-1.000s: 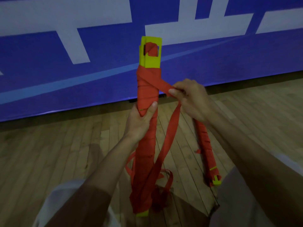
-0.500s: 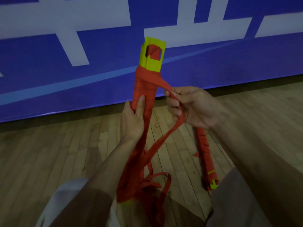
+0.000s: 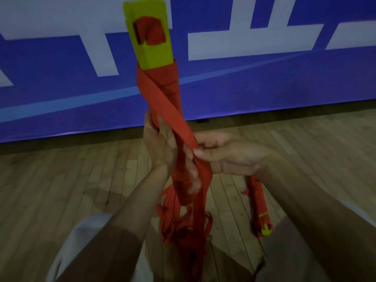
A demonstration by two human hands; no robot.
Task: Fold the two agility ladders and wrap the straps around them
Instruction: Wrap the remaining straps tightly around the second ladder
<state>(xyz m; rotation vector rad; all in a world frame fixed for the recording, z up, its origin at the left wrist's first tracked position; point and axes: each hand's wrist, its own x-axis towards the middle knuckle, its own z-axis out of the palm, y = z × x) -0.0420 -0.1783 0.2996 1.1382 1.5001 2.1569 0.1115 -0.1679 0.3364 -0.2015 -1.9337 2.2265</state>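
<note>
Your right hand (image 3: 230, 155) has drawn the strap (image 3: 171, 108) lower across the folded ladder (image 3: 154, 49), pinching it, left hand (image 3: 160, 147) gripping the folded ladder

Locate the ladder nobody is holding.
Head view, right side: that ladder lies on the floor, just below the right hand and right of the held ladder.

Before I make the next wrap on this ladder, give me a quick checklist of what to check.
1. Left hand grip on the ladder: ok, fingers round it.
2. Right hand on the strap: ok, pinching it.
3. Strap tight across the ladder: ok, no slack.
4. Loose loops at the bottom gathered: not ok, hanging free.
5. Second ladder on the floor fastened: cannot tell.
</note>
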